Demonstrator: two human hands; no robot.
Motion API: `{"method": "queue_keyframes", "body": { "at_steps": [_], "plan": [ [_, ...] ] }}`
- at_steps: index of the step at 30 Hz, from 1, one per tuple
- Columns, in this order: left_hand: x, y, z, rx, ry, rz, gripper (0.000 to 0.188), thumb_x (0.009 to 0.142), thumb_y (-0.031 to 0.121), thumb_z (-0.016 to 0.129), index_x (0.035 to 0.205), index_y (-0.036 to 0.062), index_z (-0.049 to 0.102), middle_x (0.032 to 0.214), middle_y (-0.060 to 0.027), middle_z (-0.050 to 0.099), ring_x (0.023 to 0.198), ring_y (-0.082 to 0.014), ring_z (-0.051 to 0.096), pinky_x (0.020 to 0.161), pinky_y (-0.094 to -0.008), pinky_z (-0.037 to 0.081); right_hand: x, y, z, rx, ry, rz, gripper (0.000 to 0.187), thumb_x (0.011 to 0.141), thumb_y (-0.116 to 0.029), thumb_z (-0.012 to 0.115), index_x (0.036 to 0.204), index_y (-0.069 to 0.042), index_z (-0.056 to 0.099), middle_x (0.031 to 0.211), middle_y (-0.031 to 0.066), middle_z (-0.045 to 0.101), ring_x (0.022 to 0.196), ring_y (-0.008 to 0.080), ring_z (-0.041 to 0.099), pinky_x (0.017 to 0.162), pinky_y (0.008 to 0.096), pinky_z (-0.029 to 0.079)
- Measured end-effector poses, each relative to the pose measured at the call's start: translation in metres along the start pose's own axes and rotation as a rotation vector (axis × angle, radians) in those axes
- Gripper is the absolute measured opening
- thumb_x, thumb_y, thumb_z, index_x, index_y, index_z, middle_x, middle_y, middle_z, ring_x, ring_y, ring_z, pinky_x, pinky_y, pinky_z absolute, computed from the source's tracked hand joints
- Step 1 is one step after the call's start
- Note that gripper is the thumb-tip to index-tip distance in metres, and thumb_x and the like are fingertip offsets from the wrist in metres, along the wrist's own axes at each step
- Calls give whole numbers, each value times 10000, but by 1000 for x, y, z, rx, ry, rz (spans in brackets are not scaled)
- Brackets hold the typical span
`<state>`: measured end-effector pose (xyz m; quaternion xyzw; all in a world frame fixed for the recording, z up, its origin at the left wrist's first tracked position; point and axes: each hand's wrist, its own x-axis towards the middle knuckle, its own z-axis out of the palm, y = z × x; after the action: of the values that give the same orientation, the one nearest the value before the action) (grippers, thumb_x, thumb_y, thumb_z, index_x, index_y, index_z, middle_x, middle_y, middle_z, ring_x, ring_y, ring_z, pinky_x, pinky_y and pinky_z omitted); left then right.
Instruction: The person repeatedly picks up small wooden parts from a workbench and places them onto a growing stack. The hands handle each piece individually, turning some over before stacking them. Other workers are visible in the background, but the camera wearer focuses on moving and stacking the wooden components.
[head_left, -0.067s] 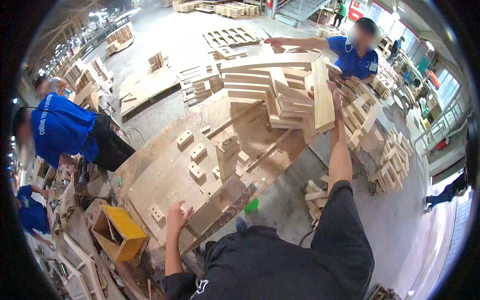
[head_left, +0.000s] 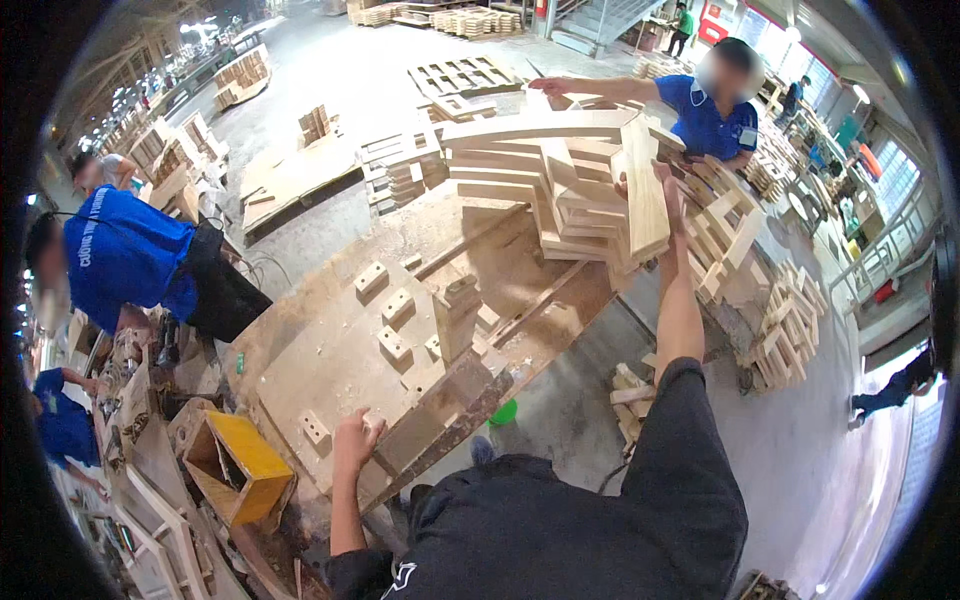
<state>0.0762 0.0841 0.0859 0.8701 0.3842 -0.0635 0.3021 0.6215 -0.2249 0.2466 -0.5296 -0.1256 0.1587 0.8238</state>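
My right hand (head_left: 673,200) is stretched far out and closed round a pale wooden board (head_left: 645,205); its fingertips show at the board's left side. The board lies tilted on top of a stack of angled wooden frame pieces (head_left: 580,215). My left hand (head_left: 355,440) is low over the near edge of the workbench (head_left: 300,380), its thumb and a finger apart, nothing visible between them. Beside it sits a small drilled wooden block (head_left: 316,428). Several similar blocks (head_left: 394,343) are fixed on the bench board, near an upright wooden piece (head_left: 458,310).
A co-worker in blue (head_left: 715,110) reaches an arm over the far side of the stack. Another in blue (head_left: 125,245) bends at the left. A yellow-sided wooden box (head_left: 255,465) stands left of my left hand. More frame pieces (head_left: 730,235) are piled at the right.
The fingers of my left hand have shifted slightly, the thumb now lying further from the other fingers. My right hand keeps its hold on the board.
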Motion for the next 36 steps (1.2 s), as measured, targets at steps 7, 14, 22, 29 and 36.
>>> {"method": "queue_keyframes", "body": {
  "at_steps": [7, 14, 22, 29, 36],
  "plan": [
    [-24, -23, 26, 44, 216, 277, 508, 803, 290, 737, 1207, 26, 576, 1337, -203, 524, 1260, -383, 471, 1050, -449, 395, 24, 13, -32, -270, 258, 39, 497, 947, -420, 523, 1124, 42, 567, 977, 171, 630, 885, 261, 642, 869, 411, 514],
    [-14, -27, 37, 128, 250, 278, 559, 715, 57, 716, 1245, 84, 539, 1396, -140, 482, 1301, -345, 429, 988, -475, 401, 36, 22, -37, -488, 332, 54, 500, 949, -424, 522, 1109, 46, 573, 968, 172, 630, 879, 267, 640, 865, 411, 510],
    [-15, -28, 45, 210, 285, 269, 582, 729, 47, 695, 1279, 131, 525, 1403, -115, 476, 1304, -328, 417, 995, -460, 377, 49, 30, -25, -750, 328, 14, 504, 950, -429, 521, 1092, 51, 579, 959, 174, 631, 872, 272, 638, 860, 411, 504],
    [-12, -23, 46, 178, 320, 309, 548, 759, 85, 697, 1277, 125, 526, 1387, -122, 489, 1299, -323, 421, 993, -462, 373, 53, 39, -23, -1026, 308, -23, 509, 952, -434, 521, 1077, 55, 584, 950, 176, 631, 866, 278, 635, 856, 411, 499],
    [-8, -51, 61, 136, 454, 352, 500, 722, 134, 710, 1211, 102, 607, 1342, -131, 547, 1267, -325, 488, 1010, -450, 411, 51, 46, -10, -1362, 124, -283, 514, 954, -438, 520, 1063, 59, 589, 942, 177, 631, 859, 283, 633, 852, 410, 494]
  ]
}}
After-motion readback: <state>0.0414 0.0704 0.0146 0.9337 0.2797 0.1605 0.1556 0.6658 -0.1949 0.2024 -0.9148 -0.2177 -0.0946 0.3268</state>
